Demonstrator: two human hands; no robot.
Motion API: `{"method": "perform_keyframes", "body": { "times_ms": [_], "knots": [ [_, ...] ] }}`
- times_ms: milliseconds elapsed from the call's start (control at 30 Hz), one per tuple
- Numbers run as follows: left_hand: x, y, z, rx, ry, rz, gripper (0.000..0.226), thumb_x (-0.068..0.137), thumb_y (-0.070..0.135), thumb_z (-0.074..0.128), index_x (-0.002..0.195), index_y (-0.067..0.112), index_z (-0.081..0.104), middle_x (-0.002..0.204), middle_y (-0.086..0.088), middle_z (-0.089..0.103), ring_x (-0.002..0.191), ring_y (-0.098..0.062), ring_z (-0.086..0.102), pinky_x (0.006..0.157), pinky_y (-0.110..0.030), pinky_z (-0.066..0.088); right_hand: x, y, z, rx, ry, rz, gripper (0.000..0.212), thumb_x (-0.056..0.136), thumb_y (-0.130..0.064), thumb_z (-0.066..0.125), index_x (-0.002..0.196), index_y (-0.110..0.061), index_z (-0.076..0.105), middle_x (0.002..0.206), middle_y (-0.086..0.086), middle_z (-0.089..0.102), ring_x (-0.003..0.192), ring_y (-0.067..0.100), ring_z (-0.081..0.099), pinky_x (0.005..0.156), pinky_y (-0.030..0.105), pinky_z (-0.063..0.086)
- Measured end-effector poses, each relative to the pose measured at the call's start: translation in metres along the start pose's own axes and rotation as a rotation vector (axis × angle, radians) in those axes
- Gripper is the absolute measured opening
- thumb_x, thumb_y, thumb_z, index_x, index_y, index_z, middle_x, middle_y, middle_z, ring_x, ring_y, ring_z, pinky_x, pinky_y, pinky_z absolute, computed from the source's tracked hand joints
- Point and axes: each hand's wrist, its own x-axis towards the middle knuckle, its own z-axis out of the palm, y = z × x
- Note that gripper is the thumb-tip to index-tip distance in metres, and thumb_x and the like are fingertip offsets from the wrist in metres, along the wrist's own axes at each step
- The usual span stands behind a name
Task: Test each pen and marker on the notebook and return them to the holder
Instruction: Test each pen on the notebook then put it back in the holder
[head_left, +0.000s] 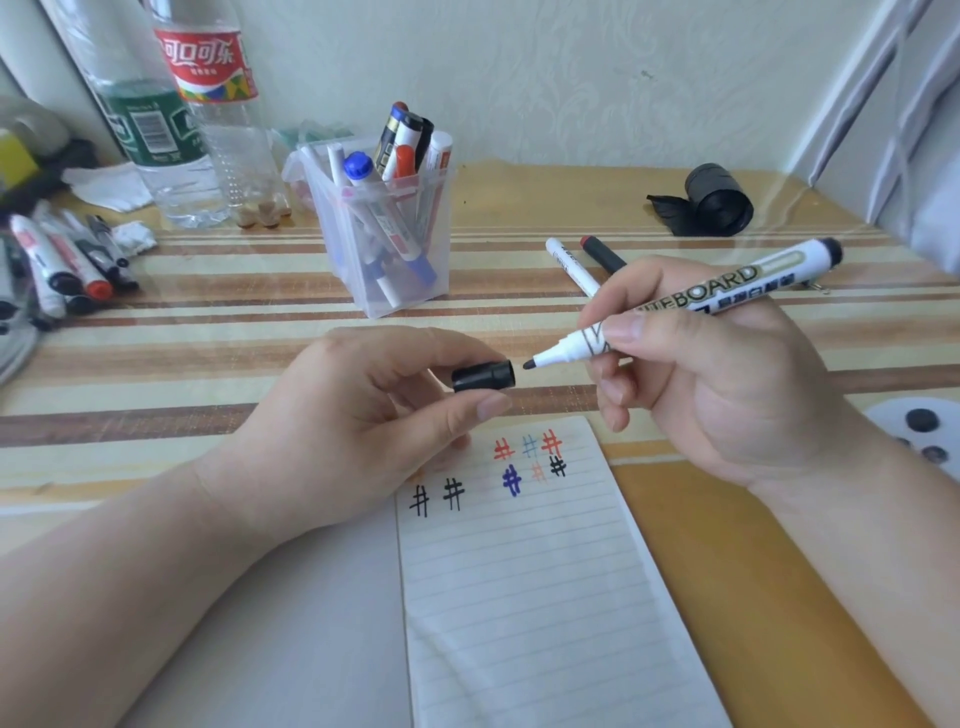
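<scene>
Right hand (727, 374) grips uncapped whiteboard marker (675, 306), tip facing cap (483, 376) pinched by left hand (363, 415) above notebook (519, 571); likely capping or uncapping. Holder (384, 244) stands behind on the table (701, 519).

The left hand (358, 410) and right hand (727, 384) are bare, with bare forearms (130, 571) and short, plain nails (493, 405).

The notebook (519, 597) lay nearest on the table (727, 519), the holder (384, 280) behind it with markers (402, 140) standing in it. Left of the holder lay a heap of loose markers (57, 265) — two bottles (218, 130) behind them. Right of it lay two more markers (571, 266), a roll (719, 200) farther back.
</scene>
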Motion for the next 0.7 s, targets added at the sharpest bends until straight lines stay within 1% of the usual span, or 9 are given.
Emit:
{"method": "perform_keyframes", "body": {
  "times_ms": [67, 133, 200, 333, 367, 433, 533, 600, 700],
  "knots": [
    [0.001, 0.0, 0.001, 0.012, 0.006, 0.011, 0.019, 0.087, 0.044, 0.071, 0.104, 0.034, 0.073, 0.074, 0.017, 0.074, 0.064, 0.001, 0.072, 0.061, -0.007, 0.049, -0.001, 0.001, 0.002, -0.023, -0.049, 0.021, 0.009, 0.077, -0.011, 0.068, 0.083, -0.005, 0.07, 0.067, 0.012, 0.062, 0.055, 0.023, 0.056, 0.047, 0.033, 0.047],
    [0.001, 0.0, 0.001, 0.022, 0.01, 0.041, 0.019, 0.091, 0.04, 0.07, 0.106, 0.03, 0.074, 0.076, 0.012, 0.075, 0.065, -0.002, 0.072, 0.061, -0.011, 0.052, -0.002, 0.002, 0.005, -0.035, -0.094, 0.051, 0.01, 0.081, -0.008, 0.071, 0.089, -0.004, 0.068, 0.074, 0.015, 0.067, 0.061, 0.026, 0.061, 0.049, 0.033, 0.05],
    [0.002, 0.0, 0.0, 0.011, 0.017, 0.062, 0.017, 0.095, 0.037, 0.069, 0.108, 0.028, 0.074, 0.081, 0.007, 0.075, 0.066, -0.004, 0.073, 0.061, -0.015, 0.054, -0.003, 0.003, 0.01, -0.027, -0.117, 0.066, 0.013, 0.083, -0.015, 0.07, 0.093, -0.006, 0.068, 0.083, 0.018, 0.07, 0.07, 0.029, 0.066, 0.051, 0.034, 0.051],
    [0.003, 0.001, 0.0, 0.018, 0.066, 0.089, 0.011, 0.095, 0.032, 0.069, 0.106, 0.032, 0.071, 0.083, 0.014, 0.072, 0.061, -0.008, 0.071, 0.06, -0.022, 0.055, -0.004, 0.001, 0.013, -0.047, -0.113, 0.058, 0.019, 0.081, -0.021, 0.075, 0.097, -0.011, 0.073, 0.091, 0.018, 0.073, 0.072, 0.026, 0.065, 0.049, 0.031, 0.049],
    [0.003, 0.001, 0.0, 0.017, 0.072, 0.094, 0.01, 0.096, 0.032, 0.068, 0.105, 0.032, 0.071, 0.08, 0.014, 0.071, 0.06, -0.009, 0.071, 0.058, -0.025, 0.055, -0.003, 0.0, 0.012, -0.039, -0.109, 0.071, 0.021, 0.08, -0.022, 0.078, 0.099, -0.013, 0.075, 0.089, 0.017, 0.073, 0.07, 0.025, 0.063, 0.048, 0.03, 0.047],
    [0.002, -0.002, 0.0, 0.015, 0.085, 0.085, 0.012, 0.096, 0.035, 0.064, 0.105, 0.029, 0.071, 0.073, 0.009, 0.067, 0.057, -0.01, 0.069, 0.057, -0.029, 0.055, -0.001, -0.003, 0.009, 0.021, -0.071, 0.107, 0.03, 0.075, -0.033, 0.078, 0.1, -0.017, 0.078, 0.082, 0.013, 0.072, 0.062, 0.021, 0.058, 0.044, 0.026, 0.042],
    [0.002, -0.007, 0.0, 0.032, 0.126, 0.048, 0.011, 0.096, 0.038, 0.062, 0.103, 0.032, 0.068, 0.07, 0.011, 0.064, 0.06, -0.007, 0.065, 0.06, -0.023, 0.051, 0.003, -0.007, 0.0, 0.134, 0.097, 0.089, 0.044, 0.065, -0.046, 0.081, 0.095, -0.014, 0.078, 0.066, 0.005, 0.062, 0.048, 0.015, 0.047, 0.041, 0.023, 0.026],
    [0.003, -0.009, 0.0, 0.003, 0.152, 0.017, 0.009, 0.096, 0.037, 0.063, 0.102, 0.033, 0.068, 0.073, 0.019, 0.063, 0.062, -0.003, 0.06, 0.063, -0.014, 0.044, 0.004, -0.009, -0.004, 0.114, 0.222, 0.057, 0.04, 0.062, -0.042, 0.081, 0.086, -0.011, 0.075, 0.058, 0.006, 0.056, 0.044, 0.016, 0.041, 0.043, 0.023, 0.021],
    [0.005, -0.012, 0.001, -0.018, 0.15, -0.002, 0.012, 0.096, 0.039, 0.061, 0.104, 0.033, 0.067, 0.078, 0.014, 0.065, 0.066, -0.008, 0.059, 0.065, -0.015, 0.043, 0.002, -0.007, 0.0, 0.063, 0.258, 0.044, 0.021, 0.067, -0.032, 0.076, 0.073, -0.013, 0.071, 0.054, 0.011, 0.056, 0.04, 0.017, 0.041, 0.04, 0.019, 0.024]
  ]
}}
